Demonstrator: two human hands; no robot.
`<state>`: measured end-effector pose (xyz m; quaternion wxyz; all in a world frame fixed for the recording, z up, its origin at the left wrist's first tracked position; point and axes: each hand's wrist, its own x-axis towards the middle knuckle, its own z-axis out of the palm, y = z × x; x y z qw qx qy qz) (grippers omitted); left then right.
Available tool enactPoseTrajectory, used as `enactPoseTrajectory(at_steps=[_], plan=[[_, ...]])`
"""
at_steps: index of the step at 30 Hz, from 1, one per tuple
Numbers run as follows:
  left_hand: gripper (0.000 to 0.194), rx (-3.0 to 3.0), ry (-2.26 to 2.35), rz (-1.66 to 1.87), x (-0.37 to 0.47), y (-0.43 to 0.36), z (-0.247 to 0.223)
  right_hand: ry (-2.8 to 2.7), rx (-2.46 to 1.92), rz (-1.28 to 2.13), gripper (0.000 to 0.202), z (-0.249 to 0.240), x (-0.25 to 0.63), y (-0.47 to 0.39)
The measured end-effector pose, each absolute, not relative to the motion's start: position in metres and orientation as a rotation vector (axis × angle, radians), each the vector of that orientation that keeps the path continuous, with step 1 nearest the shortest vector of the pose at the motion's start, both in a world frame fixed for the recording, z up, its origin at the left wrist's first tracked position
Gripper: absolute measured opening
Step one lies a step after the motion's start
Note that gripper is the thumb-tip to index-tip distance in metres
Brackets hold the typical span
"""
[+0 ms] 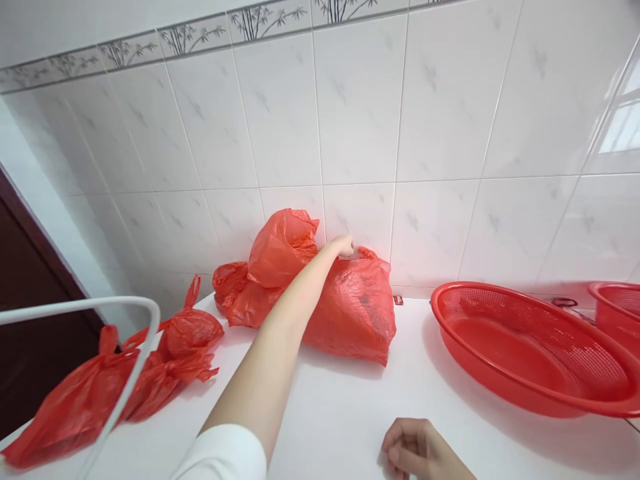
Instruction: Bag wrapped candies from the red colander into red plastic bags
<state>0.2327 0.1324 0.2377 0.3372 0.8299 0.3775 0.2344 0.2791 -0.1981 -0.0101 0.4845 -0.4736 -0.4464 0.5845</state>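
Note:
My left arm reaches across the table to a full red plastic bag [353, 310] standing against the tiled wall. My left hand [343, 245] is closed at the bag's top, gripping its gathered plastic near the handle; the fingertips are partly hidden. Just left of it, behind my forearm, sits another bulging red plastic bag [280, 250]. My right hand [420, 447] rests low over the white table [335, 413], its fingers curled in and nothing visible in them. It is apart from the bags.
On the right stands a large red plastic basket [520, 353], with a second red basket [620, 310] partly behind it. More tied red bags [100, 387] lie at the left. A white curved tube [127, 303] crosses in front of them. A small red packet [398, 300] lies by the wall.

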Motion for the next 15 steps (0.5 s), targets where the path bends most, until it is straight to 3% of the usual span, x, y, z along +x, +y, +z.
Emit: enactPoseTrajectory(at_steps=[9,15], plan=[[0.036,1.980,1.141,0.353,0.242,0.156,0.211,-1.077,-1.238,1.383,0.040,-0.020,0.278,-0.197],[0.034,1.944,1.114,0.522,0.238,0.147,0.198,-1.102,-1.254,1.354,0.037,-0.024,0.276,-0.195]])
